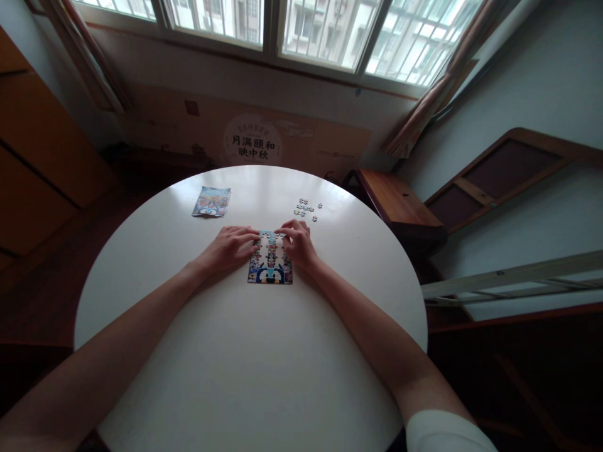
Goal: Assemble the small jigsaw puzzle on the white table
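Observation:
A small colourful jigsaw puzzle lies near the middle of the round white table. My left hand rests flat at the puzzle's left edge, fingers stretched toward its top. My right hand sits at the puzzle's upper right, fingers curled and pinched over the top edge; what they hold is too small to make out. Several loose puzzle pieces lie scattered just beyond my right hand.
A colourful printed card or packet lies at the table's far left. A wooden bench stands to the right, a wooden frame leans on the wall, and a cardboard panel sits under the window.

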Demonstrator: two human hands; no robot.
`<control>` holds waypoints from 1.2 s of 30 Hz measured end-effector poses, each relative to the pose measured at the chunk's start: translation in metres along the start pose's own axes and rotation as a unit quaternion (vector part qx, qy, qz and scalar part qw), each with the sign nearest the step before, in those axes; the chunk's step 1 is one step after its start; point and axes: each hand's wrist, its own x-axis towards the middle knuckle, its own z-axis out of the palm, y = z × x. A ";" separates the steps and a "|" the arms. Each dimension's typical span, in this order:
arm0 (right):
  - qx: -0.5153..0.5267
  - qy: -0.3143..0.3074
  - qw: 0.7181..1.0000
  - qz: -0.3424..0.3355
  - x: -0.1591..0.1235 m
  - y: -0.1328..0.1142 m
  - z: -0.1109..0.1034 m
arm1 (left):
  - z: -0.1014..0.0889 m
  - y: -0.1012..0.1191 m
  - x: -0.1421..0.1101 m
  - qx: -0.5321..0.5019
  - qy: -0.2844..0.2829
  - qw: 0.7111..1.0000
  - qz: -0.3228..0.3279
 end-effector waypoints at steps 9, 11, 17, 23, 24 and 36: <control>-0.003 -0.032 0.999 -0.011 0.000 -0.001 0.001 | 0.000 0.000 0.000 0.001 0.001 1.000 -0.003; 0.004 -0.024 1.000 0.003 0.000 0.000 0.000 | 0.001 0.000 0.000 0.001 0.002 1.000 0.000; 0.012 -0.019 1.000 0.021 0.001 0.001 0.001 | 0.001 0.000 0.001 0.002 0.000 1.000 0.011; 0.011 -0.017 1.000 0.017 0.001 0.003 0.002 | -0.003 0.003 0.001 0.005 -0.010 1.000 0.009; 0.011 -0.014 1.000 0.017 0.001 0.004 0.003 | -0.004 0.003 0.000 0.006 -0.012 1.000 0.008; -0.041 0.078 0.993 0.077 0.013 0.027 -0.024 | -0.001 -0.003 0.000 0.003 -0.007 1.000 -0.001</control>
